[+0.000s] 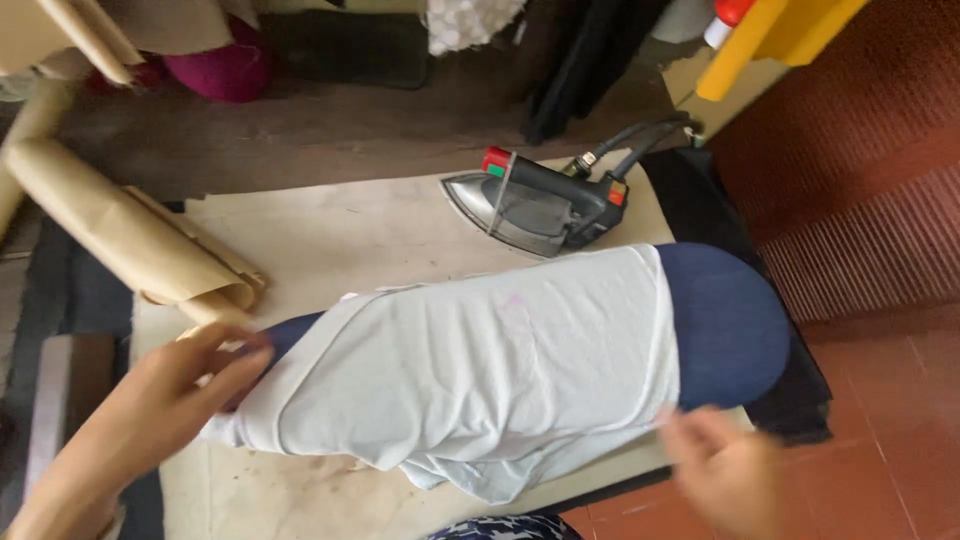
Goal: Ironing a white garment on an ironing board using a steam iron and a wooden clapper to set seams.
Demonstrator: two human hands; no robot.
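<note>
You have 1 pale white garment (470, 380) pulled over the dark blue padded board (725, 325), draped loose at the near edge. It looks light, soft and limp (it will wrinkle and slide, not resist), so take it by the hems. Your left hand (165, 395) lies on the left end, fingers together and flat. Your right hand (725, 475) is blurred at the hem; I cannot tell its fingers. The iron (535, 205) rests behind.

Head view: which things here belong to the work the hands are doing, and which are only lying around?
In use:
- white garment, pulled over the blue padded board
- left hand on the garment's end
- right hand near its hem
- iron, resting beside the board

Lying about:
- brown paper rolls
- dark fabrics
- yellow object
</note>
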